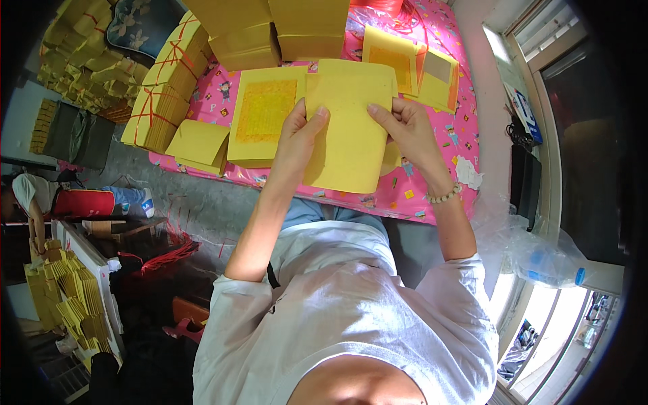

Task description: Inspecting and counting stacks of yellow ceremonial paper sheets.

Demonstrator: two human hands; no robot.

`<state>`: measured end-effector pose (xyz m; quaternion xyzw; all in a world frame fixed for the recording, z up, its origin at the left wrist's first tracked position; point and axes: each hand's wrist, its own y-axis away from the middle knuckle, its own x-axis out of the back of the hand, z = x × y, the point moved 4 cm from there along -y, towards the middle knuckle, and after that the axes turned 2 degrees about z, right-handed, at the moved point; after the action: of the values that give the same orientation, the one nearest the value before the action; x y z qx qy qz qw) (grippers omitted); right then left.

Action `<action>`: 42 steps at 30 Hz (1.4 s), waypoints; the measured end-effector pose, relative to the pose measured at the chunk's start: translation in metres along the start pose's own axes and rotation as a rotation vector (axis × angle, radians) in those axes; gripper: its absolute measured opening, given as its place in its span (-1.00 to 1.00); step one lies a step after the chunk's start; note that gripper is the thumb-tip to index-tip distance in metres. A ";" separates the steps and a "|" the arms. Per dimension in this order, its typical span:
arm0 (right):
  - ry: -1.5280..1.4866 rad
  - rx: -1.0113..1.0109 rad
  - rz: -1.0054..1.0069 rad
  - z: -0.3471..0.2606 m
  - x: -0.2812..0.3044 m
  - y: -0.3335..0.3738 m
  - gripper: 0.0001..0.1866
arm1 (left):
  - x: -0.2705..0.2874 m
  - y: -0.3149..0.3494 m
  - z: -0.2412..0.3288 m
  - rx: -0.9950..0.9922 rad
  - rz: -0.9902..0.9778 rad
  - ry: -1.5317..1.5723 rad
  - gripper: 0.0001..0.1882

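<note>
Both my hands hold up a yellow paper sheet [347, 135] over the near edge of the pink table. My left hand [304, 128] grips its left edge, thumb on top. My right hand [403, 125] pinches the right edge, with a beaded bracelet on that wrist. Fingers behind the paper are hidden. Left of it lies a stack of yellow sheets [236, 148] whose top bears an orange and yellow printed square. Beside that stack is a folded yellow sheet [200, 145]. Beyond my right hand, more yellow sheets [439, 81] lie on the cloth, one with an orange patch.
Tied yellow paper bundles [158, 111] line the table's left side. Tall yellow stacks [246, 47] stand at the back, near red cord [412, 20]. At far left a person [34, 196] works by more folded paper [77, 297]. A clear plastic bottle [550, 260] lies at right.
</note>
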<state>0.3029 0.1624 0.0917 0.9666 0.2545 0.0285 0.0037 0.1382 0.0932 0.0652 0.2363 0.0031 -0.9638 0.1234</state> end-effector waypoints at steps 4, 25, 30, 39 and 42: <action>0.063 -0.112 -0.080 0.000 -0.004 0.002 -0.66 | 0.009 -0.001 0.004 -0.004 0.036 -0.006 -0.69; 0.182 -0.160 -0.266 0.014 -0.046 -0.015 -0.61 | 0.052 -0.012 0.017 -0.031 0.142 0.061 -0.67; 0.192 -0.183 -0.296 0.009 -0.055 -0.016 -0.63 | 0.062 -0.011 0.021 -0.100 0.192 0.049 -0.69; 0.148 -0.210 -0.305 0.018 -0.072 -0.018 -0.72 | 0.087 -0.001 0.035 -0.276 0.323 0.058 -0.70; 0.221 -0.158 -0.334 0.018 -0.079 -0.019 -0.75 | 0.094 0.004 0.034 -0.340 0.410 0.065 -0.68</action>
<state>0.2257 0.1398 0.0688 0.8987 0.4069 0.1533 0.0563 0.0430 0.0652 0.0526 0.2388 0.1212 -0.8961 0.3540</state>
